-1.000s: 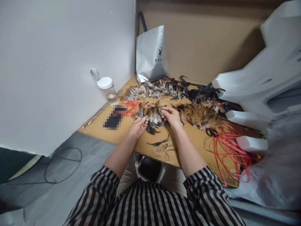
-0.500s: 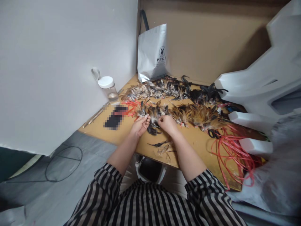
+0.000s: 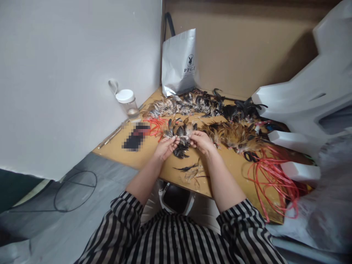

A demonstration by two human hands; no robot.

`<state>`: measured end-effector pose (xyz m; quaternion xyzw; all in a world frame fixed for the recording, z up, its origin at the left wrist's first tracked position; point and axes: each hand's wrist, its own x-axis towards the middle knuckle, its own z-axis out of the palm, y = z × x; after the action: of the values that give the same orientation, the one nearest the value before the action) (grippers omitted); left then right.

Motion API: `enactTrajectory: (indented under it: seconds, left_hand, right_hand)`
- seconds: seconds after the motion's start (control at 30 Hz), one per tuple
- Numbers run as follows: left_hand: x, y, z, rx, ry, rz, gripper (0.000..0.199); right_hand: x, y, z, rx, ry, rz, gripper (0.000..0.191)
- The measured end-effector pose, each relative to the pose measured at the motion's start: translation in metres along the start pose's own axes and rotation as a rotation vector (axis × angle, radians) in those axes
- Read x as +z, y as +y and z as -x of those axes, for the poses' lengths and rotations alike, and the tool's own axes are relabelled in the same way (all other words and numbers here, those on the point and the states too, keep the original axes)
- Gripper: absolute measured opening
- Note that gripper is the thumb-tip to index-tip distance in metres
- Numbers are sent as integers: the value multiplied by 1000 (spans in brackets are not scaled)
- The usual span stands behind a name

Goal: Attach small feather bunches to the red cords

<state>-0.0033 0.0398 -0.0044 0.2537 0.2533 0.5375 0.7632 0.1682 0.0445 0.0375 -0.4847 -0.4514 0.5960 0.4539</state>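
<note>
Near the middle of the yellow-brown table [image 3: 154, 163], my left hand [image 3: 166, 147] is closed in a pinch at the feathers, its thumb and index fingertips together. My right hand [image 3: 202, 142] is pinched too, a little to the right, at the pale base of a brown feather tuft [image 3: 189, 126]. What exactly each fingertip grips is too small to make out. Dark feathers [image 3: 180, 151] lie between and below the hands. Red strips [image 3: 156, 125] spread out left of the tufts. Brown feather bunches [image 3: 236, 135] run off to the right.
Behind lie more feathers [image 3: 192, 102] and a silver bag [image 3: 178, 66]. A lidded jar [image 3: 129, 104] and a blurred dark object [image 3: 135, 138] are at left. Black scissor handles [image 3: 250, 157], red strips [image 3: 271, 178] and white foam [image 3: 299, 171] sit at right. Loose feathers [image 3: 192, 171] lie near the front edge.
My right hand has turned and moved slightly right, its fingers now showing at the tuft's base. My left hand has shifted slightly right and remains pinched.
</note>
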Motion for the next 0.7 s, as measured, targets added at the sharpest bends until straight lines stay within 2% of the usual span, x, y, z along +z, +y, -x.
enactTrajectory:
  seconds: [0.13,0.3,0.47,0.7]
  left_hand:
    - [0,-1,0,-2,-9,-15,13]
    - [3,0,1,-8,24,-14,12]
    - [3,1,2,-17,23,14,12]
    - [2,0,2,-33,2,-12,12]
  right_hand:
    - [-3,-1,-2,-14,-74,-247,21]
    - [-7,-3,-6,-76,-39,-507,20]
    - [4,0,-1,-65,-58,-424,22]
    - [24,8,3,-134,-42,-163,23]
